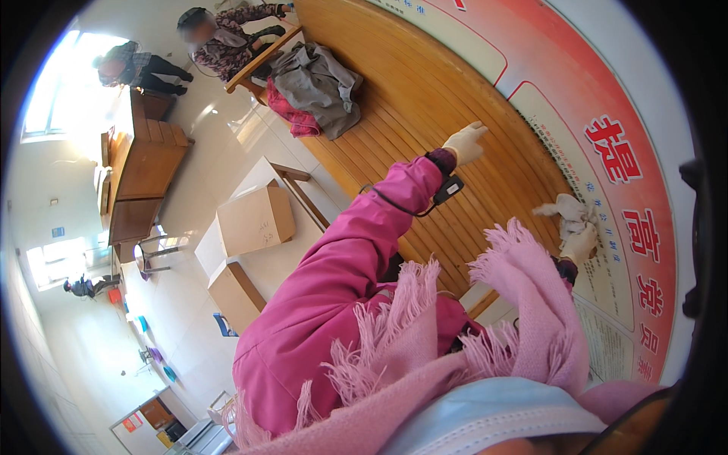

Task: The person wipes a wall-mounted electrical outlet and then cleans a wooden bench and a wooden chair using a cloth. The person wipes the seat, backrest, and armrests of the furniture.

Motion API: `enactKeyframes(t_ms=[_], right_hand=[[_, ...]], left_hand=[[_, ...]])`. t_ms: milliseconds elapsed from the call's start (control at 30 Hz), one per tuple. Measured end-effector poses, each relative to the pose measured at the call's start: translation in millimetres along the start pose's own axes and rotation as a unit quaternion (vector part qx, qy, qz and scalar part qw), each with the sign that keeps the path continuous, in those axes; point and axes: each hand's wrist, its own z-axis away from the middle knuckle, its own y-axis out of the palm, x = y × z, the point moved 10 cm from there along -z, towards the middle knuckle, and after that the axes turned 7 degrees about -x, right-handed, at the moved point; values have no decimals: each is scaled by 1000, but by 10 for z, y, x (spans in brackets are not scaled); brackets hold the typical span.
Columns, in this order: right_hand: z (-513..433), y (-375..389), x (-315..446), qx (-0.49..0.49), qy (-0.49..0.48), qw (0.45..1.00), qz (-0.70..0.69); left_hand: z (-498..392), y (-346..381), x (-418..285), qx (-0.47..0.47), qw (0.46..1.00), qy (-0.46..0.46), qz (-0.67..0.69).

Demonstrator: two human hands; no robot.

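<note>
My left hand [466, 145], in a pale glove, is stretched out over the slats of a wooden bench [415, 119]. It holds nothing, and its fingers are extended; whether they touch the wood I cannot tell. A small black device [449, 190] with a cable hangs at that wrist. My right hand [580, 244], also gloved, grips a crumpled whitish cloth [573, 211] at the upper edge of the bench's backrest, beside the wall poster. A loose end of the cloth hangs over the wood. My pink fringed scarf [529, 290] covers part of the right arm.
A red and cream wall poster [617, 159] bears writing. A grey garment [318, 85] and a red one [287, 108] lie on the bench, near a seated person [227, 42]. Cardboard boxes [256, 219] stand at a low table. Another person [136, 65] bends near a wooden desk [145, 170].
</note>
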Motion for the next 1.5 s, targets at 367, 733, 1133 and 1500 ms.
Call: enactKeyframes(t_ms=[367,733,1133,1500], right_hand=[[3,-29,561,6,-128,967,-219],[919,319,-854,29,-29,996,-74],[1817,615,-1244,65,78,993,-64],[2879,1518,-1015,218,38,972,-75]], left_hand=[[1892,-150,866,-54,970,-205,119],[2704,335,1174,43,918,-301,255],[2729,1004,1324,178,940,-261,129],[3271,1294,1545,217,900,-347,153]])
